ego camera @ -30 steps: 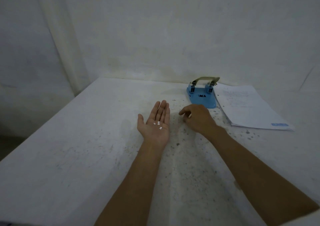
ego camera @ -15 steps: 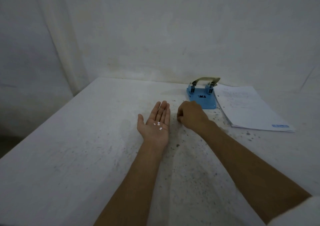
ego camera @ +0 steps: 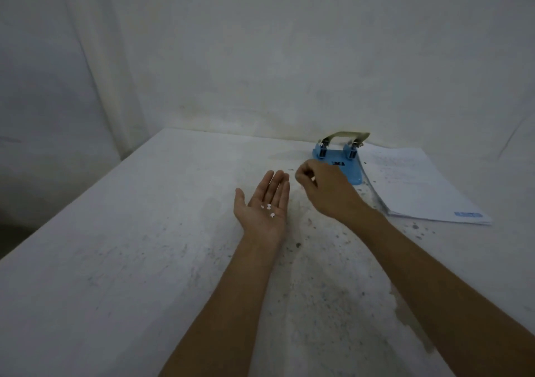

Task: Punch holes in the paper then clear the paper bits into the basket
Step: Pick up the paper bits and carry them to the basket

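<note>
The left hand [ego camera: 265, 207] lies palm up on the white table [ego camera: 121, 261], its fingers [ego camera: 276, 184] stretched flat and together, pointing away toward the wall. A few small white paper bits [ego camera: 268, 210] rest loose in the palm; the hand grips nothing. Just to its right, the right hand [ego camera: 327, 191] hovers knuckles up, its fingers curled in with thumb and fingertips pinched together near the left fingertips; a pale speck shows at the pinch, though whether it is a paper bit I cannot tell. Half a second ago this hand sat lower on the table; now it has lifted and shifted up toward the punch. The left hand has not moved. Behind the right hand stands the blue hole punch [ego camera: 338, 159], its metal lever raised, its long side running left to right. To its right lies the stack of paper [ego camera: 417, 185], its long axis slanting from the punch toward the near right. The basket is out of view.
</note>
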